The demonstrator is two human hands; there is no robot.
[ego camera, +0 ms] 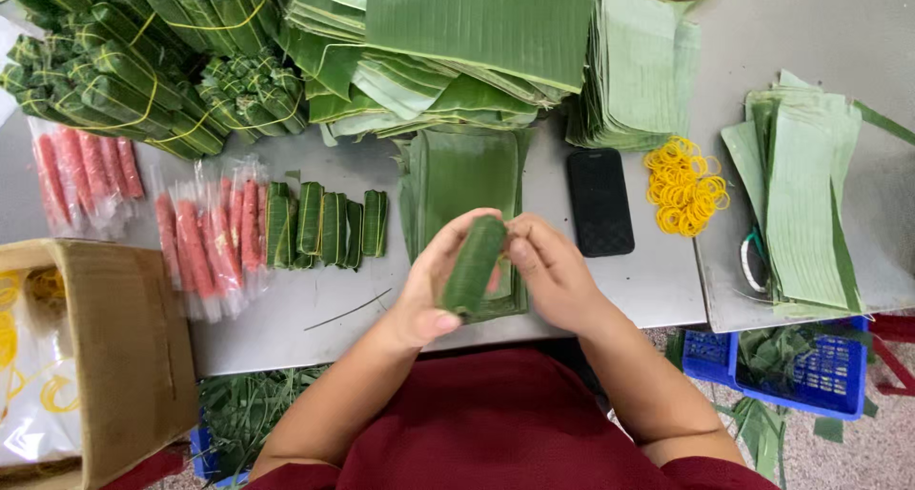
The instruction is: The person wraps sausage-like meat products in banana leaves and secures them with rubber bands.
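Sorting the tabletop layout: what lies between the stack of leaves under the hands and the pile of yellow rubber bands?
A black phone lies flat on the grey table between the leaf stack and the rubber bands, seen in the head view.

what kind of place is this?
Likely a small food-wrapping workstation. Both hands roll a green leaf-wrapped roll over a metal table; stacks of cut banana leaves, plastic-sleeved pink sausages and yellow rubber bands surround it.
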